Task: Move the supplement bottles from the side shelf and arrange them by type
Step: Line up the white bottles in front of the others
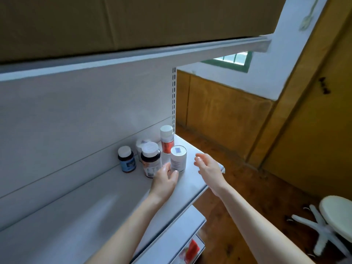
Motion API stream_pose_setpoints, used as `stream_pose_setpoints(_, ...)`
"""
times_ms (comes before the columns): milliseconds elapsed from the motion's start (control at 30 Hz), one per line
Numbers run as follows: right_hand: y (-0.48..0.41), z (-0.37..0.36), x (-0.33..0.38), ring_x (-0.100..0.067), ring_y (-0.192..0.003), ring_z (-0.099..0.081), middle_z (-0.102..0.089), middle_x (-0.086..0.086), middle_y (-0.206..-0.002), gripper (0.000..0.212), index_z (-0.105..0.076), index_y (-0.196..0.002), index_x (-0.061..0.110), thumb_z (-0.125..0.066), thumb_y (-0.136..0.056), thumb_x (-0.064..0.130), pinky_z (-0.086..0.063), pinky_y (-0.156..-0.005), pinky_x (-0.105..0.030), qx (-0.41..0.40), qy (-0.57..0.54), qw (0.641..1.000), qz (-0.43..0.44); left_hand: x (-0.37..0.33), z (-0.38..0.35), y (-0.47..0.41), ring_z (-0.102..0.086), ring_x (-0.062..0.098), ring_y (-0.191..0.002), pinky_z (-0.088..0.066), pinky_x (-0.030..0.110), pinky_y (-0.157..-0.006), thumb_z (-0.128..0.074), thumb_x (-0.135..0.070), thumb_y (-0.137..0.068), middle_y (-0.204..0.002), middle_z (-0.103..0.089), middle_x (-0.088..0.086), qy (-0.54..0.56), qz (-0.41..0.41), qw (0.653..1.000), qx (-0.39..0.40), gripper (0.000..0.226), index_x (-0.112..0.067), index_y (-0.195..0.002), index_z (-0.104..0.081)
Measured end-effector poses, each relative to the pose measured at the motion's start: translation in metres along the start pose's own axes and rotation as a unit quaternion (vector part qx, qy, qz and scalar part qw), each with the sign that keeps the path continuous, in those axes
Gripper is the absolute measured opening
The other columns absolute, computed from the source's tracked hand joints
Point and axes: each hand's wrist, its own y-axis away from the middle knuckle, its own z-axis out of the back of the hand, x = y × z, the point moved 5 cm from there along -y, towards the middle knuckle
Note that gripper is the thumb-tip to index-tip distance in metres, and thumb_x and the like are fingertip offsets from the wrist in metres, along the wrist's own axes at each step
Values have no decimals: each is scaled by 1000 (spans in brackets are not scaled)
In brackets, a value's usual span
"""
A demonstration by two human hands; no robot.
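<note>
Five supplement bottles stand clustered at the far right end of a white metal shelf (106,202), close to its back panel. Furthest left is a small dark bottle with a white cap and blue label (127,159); just right of it stands a larger dark bottle with a white cap and pale label (150,159), and behind that one a white bottle (140,144) is mostly hidden. At the back right stands a tall white bottle with an orange-red label (167,139), and in front of it an all-white cylindrical bottle with a small blue mark on its lid (178,158). The left hand (165,180) reaches in with fingers loosely curled, its fingertips touching the base of the all-white bottle and lying just beside the larger dark bottle, not closed around either. The right hand (207,168) hovers open above the shelf's right end, near the all-white bottle but apart from it, gripping nothing. A brown cardboard box (133,21) fills the shelf above. To the right are a wooden floor (247,187) and a white round stool (335,210) on a star-shaped base.
</note>
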Motion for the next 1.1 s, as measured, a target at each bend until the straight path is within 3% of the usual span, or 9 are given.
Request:
stream_pose_setpoints(200, -44, -14, -10, -19, -124, -47, -49, -7, -137, 35, -46, -131, 9, -36, -98, 18, -38, -106, -37, 54, 1, 998, -11, 8, -17, -31, -55, 25, -91, -43, 33, -84, -48, -24, -81, -98, -62, 11, -35, 36, 999, -22, 18, -12, -94, -50)
stream_pose_setpoints(300, -51, -21, -10, -12, -109, -49, -54, -5, -129, 32, -51, -125, 9, -36, -98, 14, -42, -87, -23, 96, -23, 995, -1, 7, -22, -37, -57, 26, -97, -46, 36, -88, -41, -30, -73, -98, -60, 6, -25, 29, 999, -27, 38, -9, -102, -53)
stream_pose_setpoints(433, -54, -17, -1, -9, -102, -52, -58, 2, -114, 26, -57, -116, 12, -39, -98, 17, -40, -75, -10, 116, -52, 992, 22, 7, -18, -43, -59, 24, -101, -48, 43, -93, -44, -24, -79, -101, -62, 4, 5, 20, 998, -55, 33, -12, -107, -56)
stream_pose_setpoints(567, -54, 3, 26, -7, -94, -60, -63, 10, -99, 14, -61, -99, 21, -48, -94, 21, -47, -77, -13, 100, -107, 987, 66, -17, -2, -42, -58, 16, -105, -47, 27, -90, -53, -16, -90, -113, -61, 2, 45, -32, 993, -107, 32, -13, -122, -53)
stream_pose_setpoints(733, -50, 19, 69, -9, -85, -68, -68, 8, -94, 13, -65, -90, 27, -56, -89, 18, -55, -75, -19, 106, -172, 972, 119, -54, 20, -39, -58, 12, -97, -50, 13, -74, -63, -25, -82, -108, -61, 0, 141, -81, 976, -148, 44, -12, -123, -51)
stream_pose_setpoints(833, -45, 24, 87, -10, -82, -68, -69, 5, -94, 11, -65, -93, 23, -58, -87, 16, -56, -73, -21, 115, -190, 965, 137, -69, 34, -37, -59, 7, -87, -50, 8, -63, -61, -26, -84, -96, -63, -2, 193, -89, 967, -143, 36, -14, -118, -54)
stream_pose_setpoints(900, -42, 26, 98, -15, -86, -67, -69, 0, -97, 13, -64, -97, 20, -59, -85, 19, -56, -75, -24, 126, -194, 962, 145, -75, 40, -34, -62, 11, -88, -51, 11, -60, -57, -30, -84, -98, -66, 1, 245, -83, 958, -120, 32, -18, -114, -55)
stream_pose_setpoints(1033, -36, 25, 113, -21, -96, -66, -68, -2, -101, 27, -63, -97, 22, -61, -73, 35, -57, -79, -29, 169, -215, 951, 141, -78, 47, -29, -64, 22, -102, -56, 34, -79, -55, -52, -68, -112, -66, 9, 278, -69, 955, -80, 64, -14, -120, -54)
stream_pose_setpoints(1100, -32, 21, 118, -20, -95, -67, -68, -2, -99, 26, -63, -97, 20, -60, -74, 32, -58, -76, -28, 198, -236, 942, 136, -80, 52, -23, -65, 21, -99, -56, 37, -79, -56, -50, -70, -107, -67, 8, 289, -77, 950, -90, 61, -12, -118, -55)
